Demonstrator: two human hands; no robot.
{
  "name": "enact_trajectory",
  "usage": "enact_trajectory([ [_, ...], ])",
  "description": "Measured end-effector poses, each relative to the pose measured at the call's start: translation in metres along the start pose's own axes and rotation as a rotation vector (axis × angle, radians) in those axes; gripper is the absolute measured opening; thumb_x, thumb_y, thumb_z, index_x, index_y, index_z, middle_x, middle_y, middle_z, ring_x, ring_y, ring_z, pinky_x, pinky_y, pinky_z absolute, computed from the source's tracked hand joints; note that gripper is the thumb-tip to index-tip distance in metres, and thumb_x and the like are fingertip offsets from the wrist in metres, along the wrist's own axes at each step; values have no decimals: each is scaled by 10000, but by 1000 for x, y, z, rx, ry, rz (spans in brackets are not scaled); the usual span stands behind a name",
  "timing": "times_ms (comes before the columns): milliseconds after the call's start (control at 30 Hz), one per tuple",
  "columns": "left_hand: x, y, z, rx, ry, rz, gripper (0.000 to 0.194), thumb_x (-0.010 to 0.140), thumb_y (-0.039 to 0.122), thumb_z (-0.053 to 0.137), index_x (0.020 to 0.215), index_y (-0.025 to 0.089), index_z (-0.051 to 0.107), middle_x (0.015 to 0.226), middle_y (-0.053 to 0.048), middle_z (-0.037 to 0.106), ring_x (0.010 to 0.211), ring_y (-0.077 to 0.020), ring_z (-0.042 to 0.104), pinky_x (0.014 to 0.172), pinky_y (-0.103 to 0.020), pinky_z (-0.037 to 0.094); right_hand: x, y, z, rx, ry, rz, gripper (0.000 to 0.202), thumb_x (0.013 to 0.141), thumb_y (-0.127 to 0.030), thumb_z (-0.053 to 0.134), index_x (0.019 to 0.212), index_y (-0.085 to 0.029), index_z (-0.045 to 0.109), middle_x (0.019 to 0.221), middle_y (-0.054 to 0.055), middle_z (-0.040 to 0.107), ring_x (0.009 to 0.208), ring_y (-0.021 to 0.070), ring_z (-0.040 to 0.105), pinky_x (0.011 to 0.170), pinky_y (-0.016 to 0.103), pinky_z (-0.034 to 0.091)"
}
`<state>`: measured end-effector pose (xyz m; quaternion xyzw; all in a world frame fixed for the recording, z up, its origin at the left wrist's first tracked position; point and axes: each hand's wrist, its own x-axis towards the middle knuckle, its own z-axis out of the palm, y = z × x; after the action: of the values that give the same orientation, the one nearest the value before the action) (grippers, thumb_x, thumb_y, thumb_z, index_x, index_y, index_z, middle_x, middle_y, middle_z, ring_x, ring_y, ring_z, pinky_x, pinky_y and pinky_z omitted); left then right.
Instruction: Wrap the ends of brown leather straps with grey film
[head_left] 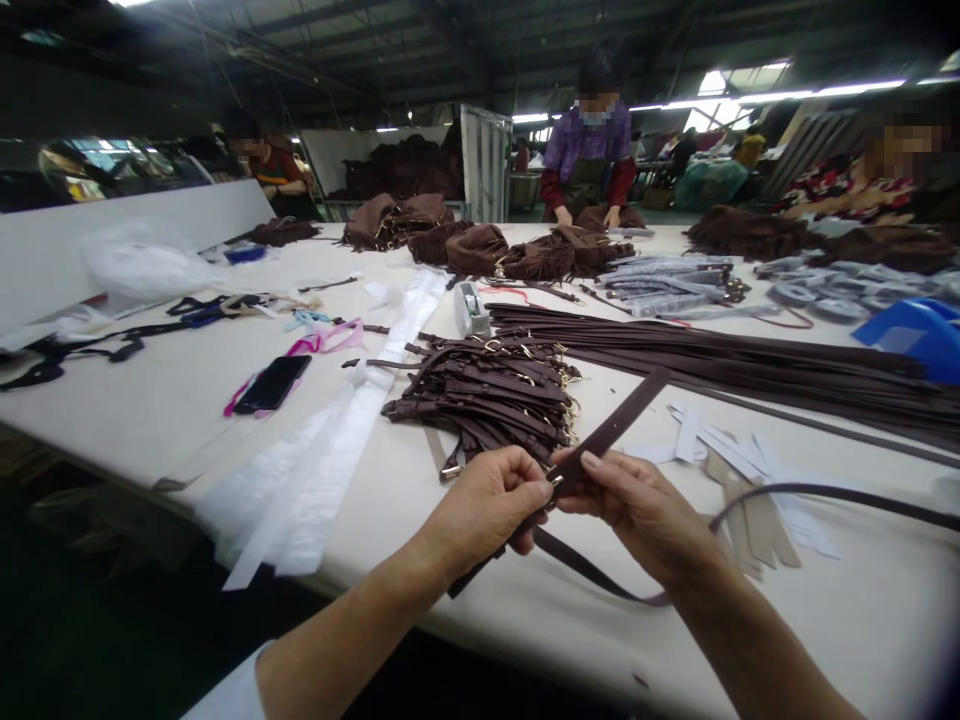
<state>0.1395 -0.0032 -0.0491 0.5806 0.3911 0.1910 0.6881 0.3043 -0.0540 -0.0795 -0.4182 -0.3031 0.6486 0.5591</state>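
Between my hands is a dark brown strap (626, 412) with a small gold-coloured metal buckle. My left hand (491, 500) pinches it beside the buckle, thumb on top. My right hand (622, 495) grips the same strap just to the right, thumb pressed on its face. One end of the strap sticks up and away past my fingers. A long brown length loops below my right wrist and runs off to the right. Just beyond my hands lies a pile of short brown straps (487, 395) with gold-coloured rings and clasps. My fingers partly hide the buckle.
Long brown straps (712, 360) lie stacked at right, near white and beige strips (750, 490). A tape dispenser (471, 308), a phone (272, 384) and white plastic film (330, 450) are on the table (150, 420). Brown bags (480, 245) sit before a co-worker (589, 150).
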Motion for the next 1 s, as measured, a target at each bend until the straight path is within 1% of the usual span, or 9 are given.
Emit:
enact_trajectory([
  [133, 1, -1, -1, 10, 15, 5, 161, 753, 277, 563, 714, 177, 443, 573, 61, 506, 369, -45, 434, 348, -147, 350, -2, 3, 1, -103, 15, -60, 283, 807, -373, 635, 965, -143, 680, 859, 65, 704, 746, 153, 670, 712, 263, 569],
  [233, 3, -4, -2, 32, 17, 31, 175, 740, 285, 572, 733, 198, 421, 586, 65, 504, 392, -56, 428, 351, -153, 355, -8, 4, 7, -399, 58, -185, 305, 853, -381, 565, 1021, -145, 663, 838, 71, 701, 756, 178, 675, 714, 303, 578],
  [433, 10, -7, -7, 268, -19, 21, 151, 728, 293, 550, 767, 209, 431, 528, 85, 455, 380, -69, 409, 379, -163, 293, -18, 19, 25, -1176, 116, -813, 326, 883, -118, 423, 1157, -117, 600, 1063, 126, 655, 959, 201, 634, 827, 315, 547],
  [533, 12, -7, -10, 562, 2, 129, 110, 713, 247, 555, 736, 202, 458, 561, 61, 481, 491, -99, 461, 461, -190, 303, -16, 35, 26, -1317, 122, -927, 371, 863, -54, 407, 1204, -59, 552, 1115, 169, 635, 1017, 209, 619, 864, 308, 535],
  [667, 17, -13, -14, 809, 15, 228, 89, 710, 190, 534, 731, 206, 448, 616, 40, 526, 593, -135, 498, 537, -229, 310, -13, 46, 24, -1265, 62, -820, 394, 864, -60, 389, 1223, -102, 547, 1136, 137, 638, 998, 197, 636, 841, 286, 548],
  [800, 22, -12, -23, 687, 6, 177, 96, 747, 219, 503, 832, 207, 462, 612, 49, 518, 570, -130, 509, 510, -215, 343, -9, 43, 22, -1056, 91, -706, 352, 874, -153, 439, 1196, -141, 579, 1176, 117, 617, 1050, 229, 608, 903, 358, 519],
  [900, 17, 0, -31, 633, -89, 165, 314, 746, 201, 526, 1053, 207, 456, 606, 63, 539, 535, -127, 523, 480, -206, 369, -1, 40, 14, -722, 145, -442, 300, 877, -285, 498, 1112, -142, 617, 1066, 113, 672, 926, 236, 661, 829, 383, 561],
  [933, 12, 4, -32, 659, -79, 216, 368, 740, 187, 548, 1095, 208, 452, 639, 55, 571, 556, -130, 542, 495, -211, 389, 2, 39, 11, -579, 167, -340, 312, 872, -338, 515, 1086, -136, 621, 1011, 111, 688, 857, 227, 679, 777, 372, 582],
  [1000, -5, 8, -29, 754, 89, 430, 345, 752, 163, 568, 1085, 207, 490, 754, 14, 627, 656, -145, 582, 582, -239, 439, 8, 37, 6, -346, 216, -211, 364, 844, -420, 554, 1049, -126, 621, 933, 104, 701, 772, 211, 689, 705, 343, 601],
])
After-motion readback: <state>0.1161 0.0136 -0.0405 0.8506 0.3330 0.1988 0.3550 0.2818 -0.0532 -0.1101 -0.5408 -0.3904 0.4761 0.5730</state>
